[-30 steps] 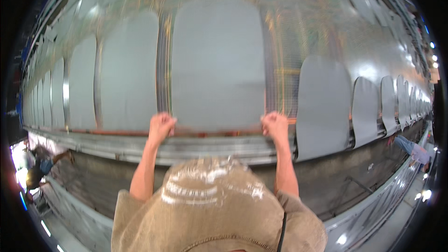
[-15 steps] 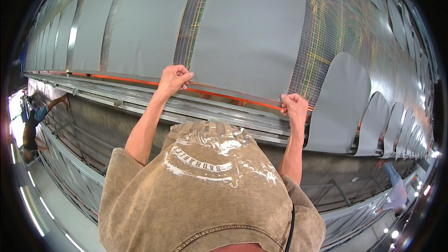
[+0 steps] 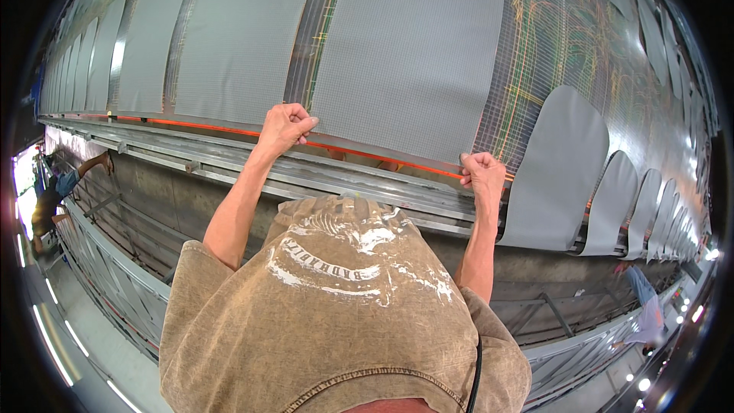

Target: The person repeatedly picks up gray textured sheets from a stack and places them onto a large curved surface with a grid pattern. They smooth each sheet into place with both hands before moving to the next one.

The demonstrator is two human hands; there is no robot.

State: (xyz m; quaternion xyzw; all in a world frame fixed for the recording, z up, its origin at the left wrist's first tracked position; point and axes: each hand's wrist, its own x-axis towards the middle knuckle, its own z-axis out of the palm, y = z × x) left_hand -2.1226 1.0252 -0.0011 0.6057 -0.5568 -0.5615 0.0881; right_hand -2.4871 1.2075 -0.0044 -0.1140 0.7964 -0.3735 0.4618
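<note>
A grey sheet panel (image 3: pixel 405 53) with a rounded far end lies on the long table in front of me. My left hand (image 3: pixel 287 128) is closed in a pinch at its near left corner. At the near right corner my right hand (image 3: pixel 482 173) pinches the same panel, thumb against curled fingers. Between the hands the panel's near edge runs just above an orange strip (image 3: pixel 382 159) along the table's edge. The exact grip under the fingers is partly hidden.
More grey panels lie flat to the left (image 3: pixel 237 38); to the right, one panel (image 3: pixel 562 168) and several others hang over the edge. Grid lines and loose coloured threads (image 3: pixel 527 61) cover the table. Metal rails (image 3: pixel 229 160) run along its near side. People stand far left (image 3: pixel 53 195) and far right (image 3: pixel 646 310).
Both hands stay at the panel's corners with hardly any movement. The panel's surface has shifted slightly between them. The person at the far left has changed posture a little.
</note>
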